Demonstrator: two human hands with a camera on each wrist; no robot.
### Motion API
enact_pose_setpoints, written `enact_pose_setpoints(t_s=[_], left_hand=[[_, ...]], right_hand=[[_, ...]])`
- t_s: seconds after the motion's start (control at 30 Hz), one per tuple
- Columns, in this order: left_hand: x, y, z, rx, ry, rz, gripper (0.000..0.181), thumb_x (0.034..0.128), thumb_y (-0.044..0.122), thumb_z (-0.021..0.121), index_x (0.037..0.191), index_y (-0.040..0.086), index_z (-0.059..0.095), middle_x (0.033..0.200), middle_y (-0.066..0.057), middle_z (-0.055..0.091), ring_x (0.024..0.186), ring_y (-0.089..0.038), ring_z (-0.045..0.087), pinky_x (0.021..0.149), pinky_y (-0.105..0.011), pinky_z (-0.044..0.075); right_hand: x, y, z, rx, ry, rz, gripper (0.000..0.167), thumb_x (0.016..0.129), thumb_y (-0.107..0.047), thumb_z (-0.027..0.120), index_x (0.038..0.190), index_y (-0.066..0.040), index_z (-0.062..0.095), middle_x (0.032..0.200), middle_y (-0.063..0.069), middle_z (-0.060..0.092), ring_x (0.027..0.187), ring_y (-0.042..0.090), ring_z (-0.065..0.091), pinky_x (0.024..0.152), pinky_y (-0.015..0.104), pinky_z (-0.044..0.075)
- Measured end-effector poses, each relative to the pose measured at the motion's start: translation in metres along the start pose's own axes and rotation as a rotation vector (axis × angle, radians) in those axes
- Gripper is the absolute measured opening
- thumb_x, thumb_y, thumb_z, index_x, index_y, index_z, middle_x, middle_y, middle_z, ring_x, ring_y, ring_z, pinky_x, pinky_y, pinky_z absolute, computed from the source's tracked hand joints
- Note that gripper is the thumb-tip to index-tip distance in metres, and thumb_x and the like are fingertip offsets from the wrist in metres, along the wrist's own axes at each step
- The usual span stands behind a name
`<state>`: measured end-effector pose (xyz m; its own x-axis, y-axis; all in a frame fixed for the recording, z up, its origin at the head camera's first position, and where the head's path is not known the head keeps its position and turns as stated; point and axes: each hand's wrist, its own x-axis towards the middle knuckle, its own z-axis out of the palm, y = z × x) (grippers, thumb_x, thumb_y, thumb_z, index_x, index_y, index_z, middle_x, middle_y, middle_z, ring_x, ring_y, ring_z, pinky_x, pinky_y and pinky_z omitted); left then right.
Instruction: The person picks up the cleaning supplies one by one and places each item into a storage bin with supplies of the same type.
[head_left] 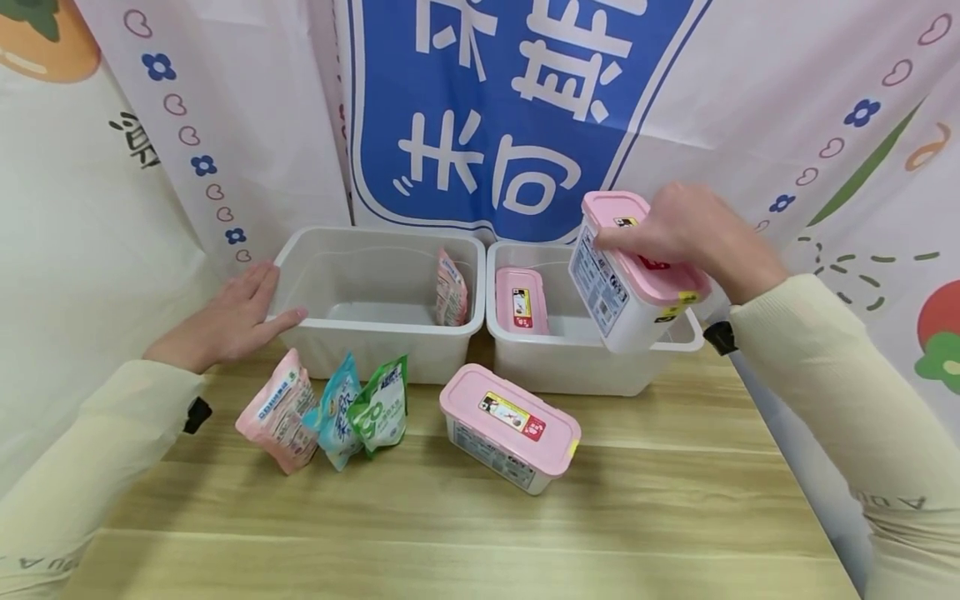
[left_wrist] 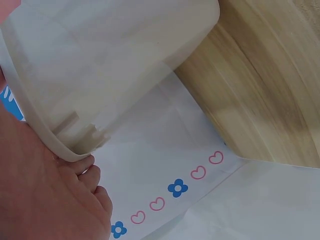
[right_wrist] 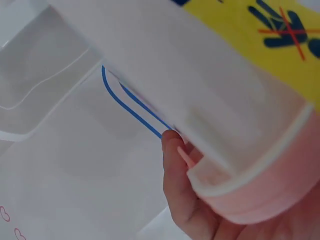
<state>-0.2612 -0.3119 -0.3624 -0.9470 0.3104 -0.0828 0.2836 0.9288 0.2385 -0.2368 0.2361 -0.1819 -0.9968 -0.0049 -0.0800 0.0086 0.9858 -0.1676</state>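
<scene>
In the head view (here twelve o'clock is away from the person), the right hand [head_left: 684, 229] grips a white oblong plastic box with a pink lid [head_left: 609, 283], its thumb lying across the lid's edge. The box is held above the three o'clock part of a pale grey plastic bin [head_left: 558, 367]. Inside this bin, at its nine o'clock end, there is a second pink-lidded box [head_left: 521, 304]. For lowering well, I would advise to turn the held box parallel with this neighbour, to level the lid, and to bring the bottom past the front rim before loosening the grip. The lid looks upward, somewhat tilted; the long axis runs from about half past ten to half past four, and the printed long side faces about eight o'clock. The left hand [head_left: 232, 317] touches the nine o'clock rim of another pale grey bin [head_left: 435, 358], fingers relaxed, thumb apart.

The left wrist view shows this hand against the rim; how hard it presses, I cannot tell.

In the right wrist view, the lid points toward five o'clock; one digit touches the lid's edge, the others are partly hidden.
</scene>
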Motion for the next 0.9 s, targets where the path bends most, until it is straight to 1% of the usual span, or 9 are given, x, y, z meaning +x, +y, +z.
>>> enact_pose_setpoints(t_s=[0.17,0.43,0.67,0.9], left_hand=[[0.001,-0.001,0.0,0.008,0.003,0.0,0.1,0.1082,0.062,0.036,0.164,-0.01,-0.005,0.171,-0.035,-0.009,0.16,-0.056,-0.004,0.129,-0.071,0.003],[0.001,-0.004,0.001,0.006,0.013,0.012,0.1,0.1084,0.061,0.038,0.164,-0.011,-0.004,0.172,-0.036,-0.008,0.16,-0.056,-0.001,0.129,-0.072,0.004],[0.001,-0.005,0.0,-0.01,0.002,0.009,0.099,0.1084,0.061,0.037,0.165,-0.007,-0.009,0.172,-0.033,-0.012,0.161,-0.055,-0.004,0.129,-0.072,0.004],[0.001,-0.005,0.002,-0.013,0.008,0.02,0.098,0.1088,0.06,0.038,0.164,-0.008,-0.008,0.172,-0.034,-0.011,0.161,-0.055,-0.004,0.129,-0.072,0.003]], right_hand=[[0.009,-0.003,0.003,0.02,0.014,0.024,0.073,0.085,-0.076,0.065,0.106,-0.007,0.068,0.092,0.015,0.074,0.067,0.027,0.074,0.052,0.027,0.057],[0.022,-0.011,0.006,0.014,0.015,0.081,0.075,0.084,-0.078,0.064,0.111,-0.008,0.067,0.097,0.017,0.072,0.069,0.027,0.074,0.053,0.027,0.057],[0.031,-0.014,0.01,0.06,0.007,0.138,0.079,0.082,-0.079,0.066,0.118,-0.009,0.065,0.106,0.017,0.071,0.073,0.028,0.075,0.055,0.028,0.06],[0.035,-0.015,0.02,0.104,0.044,0.139,0.076,0.084,-0.072,0.07,0.123,-0.008,0.066,0.109,0.018,0.072,0.076,0.029,0.077,0.055,0.03,0.061]])
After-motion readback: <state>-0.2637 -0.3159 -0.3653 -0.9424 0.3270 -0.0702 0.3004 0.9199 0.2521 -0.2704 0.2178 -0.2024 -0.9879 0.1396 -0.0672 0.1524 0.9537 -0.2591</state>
